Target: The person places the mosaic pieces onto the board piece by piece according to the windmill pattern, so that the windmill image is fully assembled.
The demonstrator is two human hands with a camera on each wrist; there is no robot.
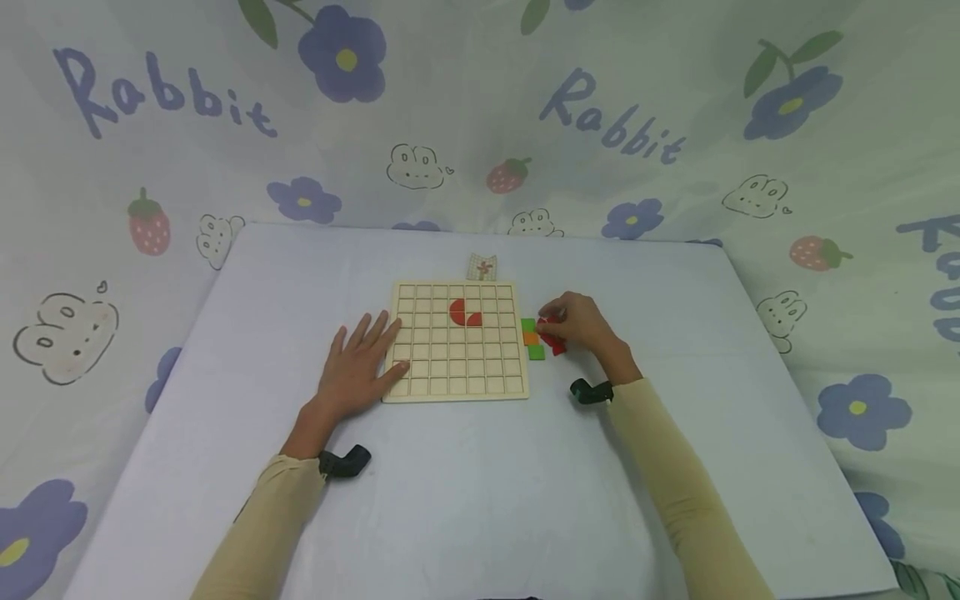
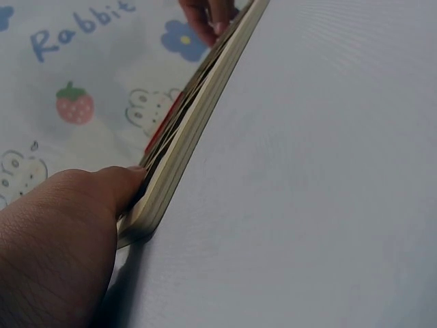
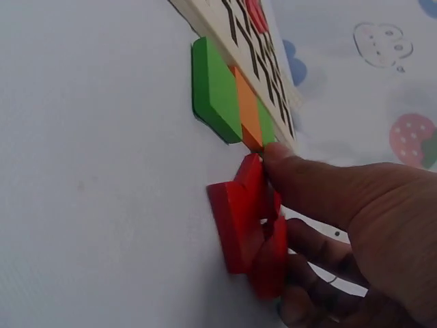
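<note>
A square wooden grid board [image 1: 431, 389] lies flat, with red quarter-round pieces [image 1: 458, 312] set in a few upper cells. My left hand [image 1: 358, 371] rests spread on its left edge, and in the left wrist view the thumb [image 2: 126, 184] touches the board's rim [image 2: 198, 123]. Right of the board, my right hand [image 1: 581, 323] has its thumb and fingers curled about a cluster of red pieces [image 3: 239, 219], pinching at one of them. Fingers partly hide that piece. Green tiles [image 3: 215, 96] and an orange tile [image 3: 248, 113] sit between this hand and the board.
A small patterned card [image 1: 482, 267] lies against the board's far edge. The white table [image 1: 465, 492] carries everything, and a printed curtain [image 1: 480, 108] hangs behind and around it. Dark wrist cameras [image 1: 345, 462] are strapped to both wrists.
</note>
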